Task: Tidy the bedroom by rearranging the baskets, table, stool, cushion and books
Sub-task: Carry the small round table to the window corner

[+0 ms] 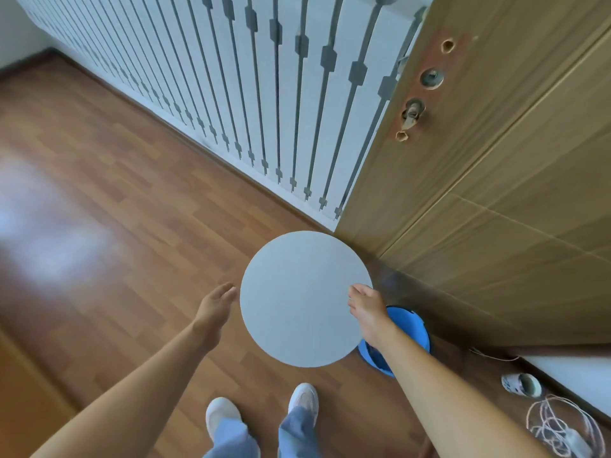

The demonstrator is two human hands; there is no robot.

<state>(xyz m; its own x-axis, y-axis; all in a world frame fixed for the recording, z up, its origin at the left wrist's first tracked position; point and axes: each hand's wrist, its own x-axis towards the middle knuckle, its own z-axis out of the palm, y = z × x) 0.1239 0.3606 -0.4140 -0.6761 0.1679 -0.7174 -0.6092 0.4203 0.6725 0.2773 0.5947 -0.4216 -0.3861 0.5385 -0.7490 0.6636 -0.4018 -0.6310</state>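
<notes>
A person in white sneakers (261, 414) and blue jeans is standing on a wooden laminate floor (99, 209), both bare arms reaching down to a round grey table (305, 299) seen from above. The right hand (367, 304) is resting on the tabletop's right rim, fingers curled over the edge and pinching it; the left hand (216, 304) is hovering just beside the left rim, fingers spread and loosely extended, apparently not touching. The table is sitting near the corner where an open wooden door (496, 193) meets a white wall with grey baluster-patterned bars (264, 94).

The step in hand appears to be positioning the table, either setting it down here or taking hold to shift it. The next move likely calls for the left hand closing on the near-left rim so both hands share the load, then lifting level.

Just right of the table, partly hidden beneath the right forearm, a blue plastic basket (410, 328) is crowding the table's edge and could be knocked. Farther right, a grey slipper (522, 385) and a tangle of pale cord (562, 428) are lying on the floor beside a white furniture edge, a tripping risk. The door leaf, its handle missing around bare lock fittings (413, 114), is limiting room on the far right.
</notes>
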